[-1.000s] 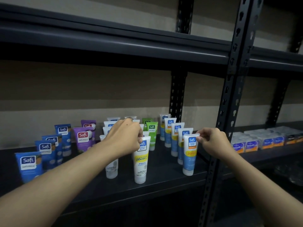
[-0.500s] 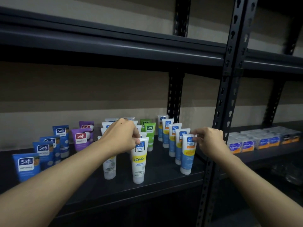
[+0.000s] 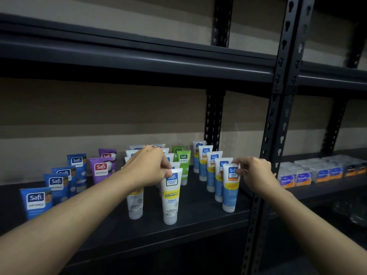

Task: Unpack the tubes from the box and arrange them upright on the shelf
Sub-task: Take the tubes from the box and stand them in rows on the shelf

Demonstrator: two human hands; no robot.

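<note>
A white and yellow tube (image 3: 171, 197) stands upright near the front of the dark shelf (image 3: 198, 221), and my left hand (image 3: 148, 168) pinches its top edge. At the front of a row of blue and white tubes stands another blue tube (image 3: 230, 187); my right hand (image 3: 254, 173) grips its top corner. Behind them stand green tubes (image 3: 183, 165), purple tubes (image 3: 101, 168) and dark blue tubes (image 3: 36, 201), all upright on their caps. A white tube (image 3: 135, 205) stands just left of the yellow one. No box is in view.
A black perforated upright post (image 3: 268, 155) rises right beside my right hand. Beyond it, the neighbouring shelf bay holds rows of small wrapped packs (image 3: 301, 177). Another dark shelf (image 3: 139, 62) runs overhead. Bare shelf surface lies along the front edge.
Both hands have stayed on the tops of their tubes. The view has shifted slightly; the tubes stand in the same places.
</note>
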